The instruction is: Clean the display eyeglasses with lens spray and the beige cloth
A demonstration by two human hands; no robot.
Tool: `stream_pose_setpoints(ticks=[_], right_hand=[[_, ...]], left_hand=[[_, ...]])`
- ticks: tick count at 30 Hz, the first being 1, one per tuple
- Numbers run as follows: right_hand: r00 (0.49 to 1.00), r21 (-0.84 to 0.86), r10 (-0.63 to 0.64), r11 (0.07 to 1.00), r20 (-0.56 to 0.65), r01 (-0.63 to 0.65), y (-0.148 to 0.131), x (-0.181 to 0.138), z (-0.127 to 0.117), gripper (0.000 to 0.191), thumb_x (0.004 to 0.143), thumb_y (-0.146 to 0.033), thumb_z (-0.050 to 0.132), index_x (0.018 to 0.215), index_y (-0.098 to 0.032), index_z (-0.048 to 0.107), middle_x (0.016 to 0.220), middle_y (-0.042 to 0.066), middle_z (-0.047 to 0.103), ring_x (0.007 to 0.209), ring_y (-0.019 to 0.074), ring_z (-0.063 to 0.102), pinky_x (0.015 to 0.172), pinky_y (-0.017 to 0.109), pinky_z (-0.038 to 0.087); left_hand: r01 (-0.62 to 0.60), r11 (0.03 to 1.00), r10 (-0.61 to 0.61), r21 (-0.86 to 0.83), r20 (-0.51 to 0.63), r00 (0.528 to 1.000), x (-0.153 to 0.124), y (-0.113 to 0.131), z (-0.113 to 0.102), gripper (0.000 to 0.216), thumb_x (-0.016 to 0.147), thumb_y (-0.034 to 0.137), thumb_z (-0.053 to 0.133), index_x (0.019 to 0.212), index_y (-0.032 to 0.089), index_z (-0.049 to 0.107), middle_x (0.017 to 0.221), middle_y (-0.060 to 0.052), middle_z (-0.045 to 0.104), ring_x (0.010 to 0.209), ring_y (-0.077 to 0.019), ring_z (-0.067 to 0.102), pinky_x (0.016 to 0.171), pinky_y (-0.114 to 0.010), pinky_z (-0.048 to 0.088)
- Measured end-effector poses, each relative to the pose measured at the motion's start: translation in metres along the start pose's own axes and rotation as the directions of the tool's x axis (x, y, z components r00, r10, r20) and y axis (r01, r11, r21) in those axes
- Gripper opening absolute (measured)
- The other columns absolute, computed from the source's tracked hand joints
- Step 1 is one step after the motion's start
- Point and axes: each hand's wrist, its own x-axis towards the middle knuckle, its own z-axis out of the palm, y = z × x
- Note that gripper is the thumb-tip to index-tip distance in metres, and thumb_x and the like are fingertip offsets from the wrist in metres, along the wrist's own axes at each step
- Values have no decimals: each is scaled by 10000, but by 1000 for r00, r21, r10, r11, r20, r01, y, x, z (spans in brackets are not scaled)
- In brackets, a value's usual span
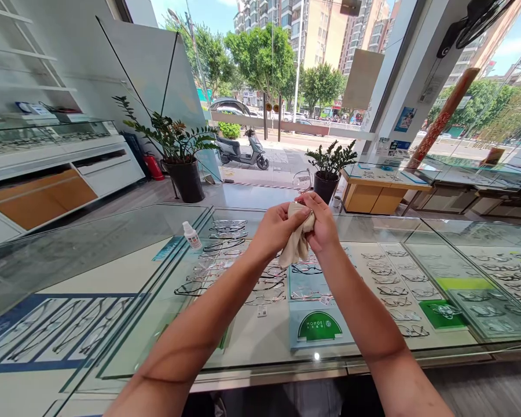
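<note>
Both of my hands are raised over the glass counter, close together around a beige cleaning cloth (296, 246). My left hand (272, 227) is closed, its thumb pressing the cloth, which hangs in folds below. A thin-framed pair of glasses (303, 180) sticks up beyond the fingertips, and my right hand (323, 223) grips it along with part of the cloth. The fingers and cloth hide the rest of the frame. Beneath my arms, rows of glasses (226, 246) lie on the counter. A small white bottle (191, 235) stands tilted in view to the left.
The glass display counter (260, 362) spans the front, with a green-and-white sign (319, 327) and more glasses (393, 289) at the right. Beyond it stand two potted plants (189, 179) (325, 186), a side cabinet (369, 194) and a red fire extinguisher (153, 167). A scooter (245, 152) is parked outside.
</note>
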Motion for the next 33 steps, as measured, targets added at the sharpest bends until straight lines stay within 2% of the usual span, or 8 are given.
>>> stream_pose_setpoints(ticks=[10,12,16,18,22,28,30,33], right_hand=[[999,-12,48,999,25,-48,2,2,-4,216,741,-381,923,770,-246,758,847,-14,779,746,131,652,690,255,546],[999,-20,41,999,33,-41,2,2,-4,215,752,-380,917,772,-248,749,845,-16,779,753,132,661,703,256,552],[998,-28,32,999,46,-31,-3,4,-7,227,741,-387,919,753,-248,739,822,-15,763,748,139,655,709,267,559],[998,-43,26,999,53,-24,-7,5,-10,238,744,-410,924,765,-249,749,835,-12,761,760,142,652,721,272,564],[997,-103,-10,995,71,17,-23,9,-19,242,754,-433,938,776,-269,761,894,-9,764,913,165,690,878,298,588],[980,-225,107,972,168,-67,-31,6,-20,251,714,-430,980,732,-259,798,1005,18,800,1113,189,684,925,280,551],[972,-262,131,962,194,-77,-26,3,-16,241,729,-432,967,729,-255,803,954,22,795,1092,192,684,920,286,538],[958,-290,193,949,212,-127,-18,1,-13,258,723,-440,962,741,-236,805,868,7,770,910,163,668,854,292,528]], left_hand=[[-141,980,150,141,-54,987,2,1,1,603,848,735,809,811,152,657,736,11,602,662,-109,463,611,-237,390],[-129,977,133,171,-13,991,2,3,-2,624,859,758,784,806,151,653,739,10,592,669,-109,448,616,-241,376],[-49,968,12,246,151,988,6,11,-16,682,839,823,760,831,147,669,739,-6,610,691,-133,493,646,-262,403],[-42,961,-7,273,175,984,8,15,-25,683,855,831,736,849,150,684,754,-15,635,700,-143,518,656,-269,420],[-83,959,62,272,86,994,14,20,-41,678,850,834,742,846,157,712,752,-17,666,680,-137,524,629,-256,414],[-99,980,105,170,-27,994,18,21,-50,680,801,842,789,904,171,764,779,-51,726,687,-165,616,649,-281,505],[-103,984,109,143,-38,993,18,22,-49,677,776,838,817,899,173,771,784,-59,734,696,-175,640,664,-293,533],[-106,987,112,124,-43,993,17,24,-48,662,769,820,840,886,172,775,769,-60,732,700,-177,653,664,-290,539]])
